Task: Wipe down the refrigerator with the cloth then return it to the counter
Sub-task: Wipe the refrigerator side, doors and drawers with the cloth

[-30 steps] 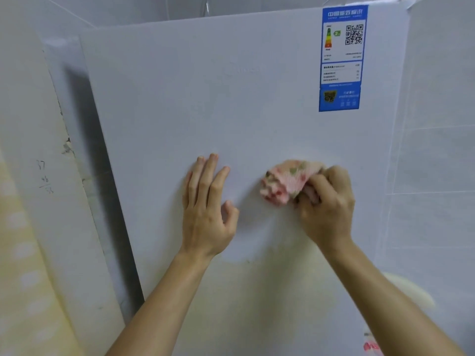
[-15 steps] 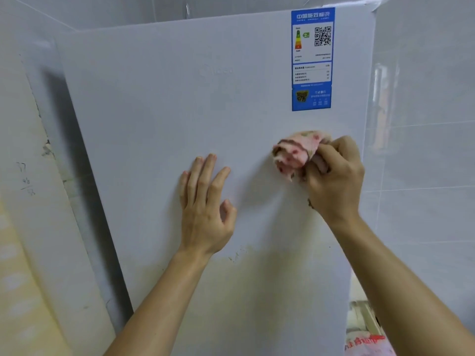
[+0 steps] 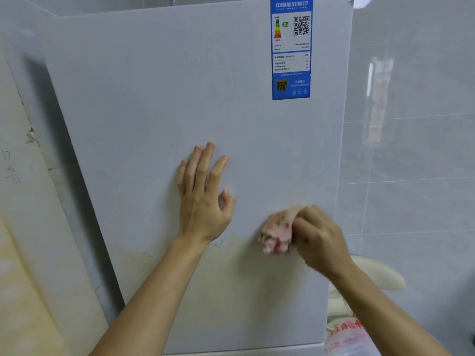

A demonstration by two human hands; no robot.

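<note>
The white refrigerator door fills the view, with a yellowish stained band across its lower half. My right hand grips a bunched pink floral cloth and presses it against the door near its right edge, at the top of the stain. My left hand lies flat on the door to the left of the cloth, fingers straight and spread, holding nothing.
A blue energy label sticks to the door's upper right. Grey tiled wall stands right of the fridge, with a cream object and a plastic bag with red print low beside it. A marked white wall is on the left.
My right hand has carried the cloth down the door from just under the blue label to the top of the stain. My left hand stays flat in the same spot.
</note>
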